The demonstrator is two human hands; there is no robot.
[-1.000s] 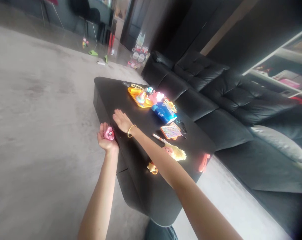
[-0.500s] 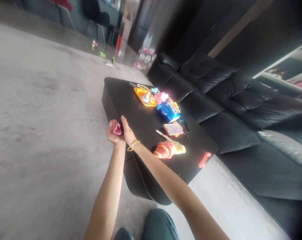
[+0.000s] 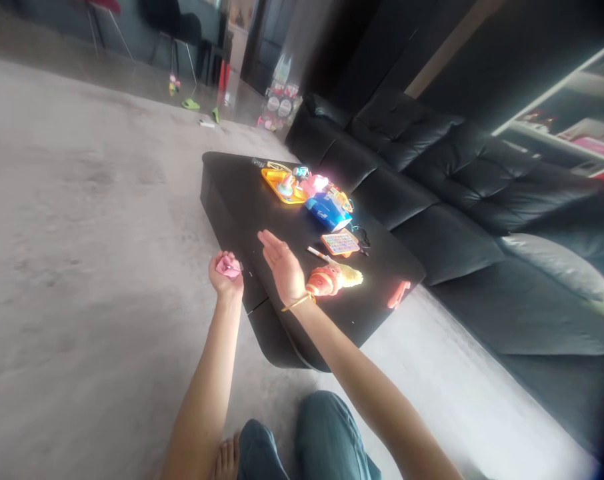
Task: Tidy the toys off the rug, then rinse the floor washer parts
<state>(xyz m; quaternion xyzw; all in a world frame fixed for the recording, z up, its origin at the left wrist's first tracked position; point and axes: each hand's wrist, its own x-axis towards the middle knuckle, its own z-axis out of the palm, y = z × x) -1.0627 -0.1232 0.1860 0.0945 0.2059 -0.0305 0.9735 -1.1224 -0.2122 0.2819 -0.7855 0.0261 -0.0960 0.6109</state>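
Note:
My left hand (image 3: 225,279) is closed round a crumpled pink thing (image 3: 229,267), perhaps a wrapper or a scrap of cloth, just off the near left edge of the black table (image 3: 247,213). My right hand (image 3: 285,268) hovers at the table's near side, flat with its fingers stretched out and nothing in it. A gold bangle (image 3: 298,303) circles that wrist. Right beside it on the table lies an orange-striped plush toy (image 3: 325,281) with a pale yellow end. A white marker (image 3: 319,254) lies behind the toy.
An orange-edged board with a grid (image 3: 341,243), a blue tissue pack (image 3: 328,212) and a yellow tray (image 3: 277,183) with toys lie farther back. An orange-red item (image 3: 399,294) rests by the right corner. A black sofa (image 3: 422,227) runs along the table's far side.
My hands were together at the table's edge and have moved apart. The right hand has shifted right and opened flat; the left still holds the pink thing.

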